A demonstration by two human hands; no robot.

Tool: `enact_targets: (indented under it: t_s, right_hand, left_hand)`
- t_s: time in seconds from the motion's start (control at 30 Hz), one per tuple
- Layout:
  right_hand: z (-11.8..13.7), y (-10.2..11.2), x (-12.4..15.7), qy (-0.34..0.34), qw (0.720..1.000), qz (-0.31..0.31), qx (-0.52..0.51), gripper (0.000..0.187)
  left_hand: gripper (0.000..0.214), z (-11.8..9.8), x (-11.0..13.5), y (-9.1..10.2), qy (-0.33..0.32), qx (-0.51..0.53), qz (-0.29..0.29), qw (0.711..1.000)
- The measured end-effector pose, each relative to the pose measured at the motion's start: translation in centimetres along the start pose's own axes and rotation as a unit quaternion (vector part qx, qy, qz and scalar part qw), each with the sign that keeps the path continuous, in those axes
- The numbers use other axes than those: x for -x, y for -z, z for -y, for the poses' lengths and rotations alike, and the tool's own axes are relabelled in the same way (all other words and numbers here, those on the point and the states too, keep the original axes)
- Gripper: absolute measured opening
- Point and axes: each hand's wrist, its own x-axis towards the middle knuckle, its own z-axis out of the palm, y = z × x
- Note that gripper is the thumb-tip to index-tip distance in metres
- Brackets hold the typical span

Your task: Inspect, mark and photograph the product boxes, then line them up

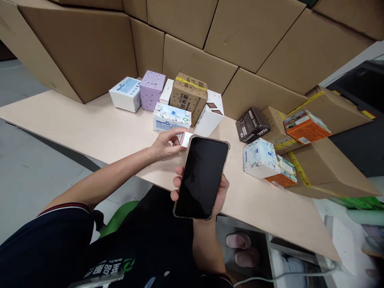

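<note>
My right hand is closed around a smartphone with a clear bumper case; its black screen faces up at me. Between the thumb and fingers of my left hand is a small white box with a red line, partly hidden behind the phone's upper left corner. Just beyond my left hand lies a Manhua tissue pack. A brown printed carton and a white box stand close behind it.
At the back left are another tissue pack and a purple box. To the right sit a dark brown box, a floral tissue pack, orange boxes and an open carton. Stacked cardboard boxes wall the table's rear.
</note>
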Motion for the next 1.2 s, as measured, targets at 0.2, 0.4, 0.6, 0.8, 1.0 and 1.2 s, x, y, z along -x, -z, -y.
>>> enact_targets:
  t_s: [0.2,0.4,0.6,0.8,1.0,1.2]
  right_hand:
    - [1.4,0.1,-0.1,0.013,0.994,-0.096,0.053,0.086]
    - [1.9,0.6,-0.1,0.028,0.98,-0.111,0.164,0.092]
    - [1.7,0.3,-0.1,0.036,0.982,-0.166,0.089,0.084]
    - [2.8,1.4,0.8,0.001,0.987,-0.039,0.157,0.076]
    - [3.0,1.4,0.8,0.009,0.992,-0.031,0.125,0.073]
    - [1.5,0.8,0.1,0.05,0.996,-0.059,0.054,0.066]
  left_hand:
    - [0.045,-0.4,-0.3,0.1,0.0,0.002,0.033,0.999]
    - [0.048,-0.2,-0.3,-0.1,0.014,0.018,0.061,0.998]
    - [0.047,-0.1,0.0,-0.2,0.017,0.012,0.074,0.997]
    - [0.048,-0.2,0.1,-0.2,0.005,0.008,0.074,0.997]
    - [0.046,-0.2,0.0,-0.1,-0.01,0.015,0.078,0.997]
    - [0.046,-0.1,0.1,-0.1,-0.014,-0.004,0.075,0.997]
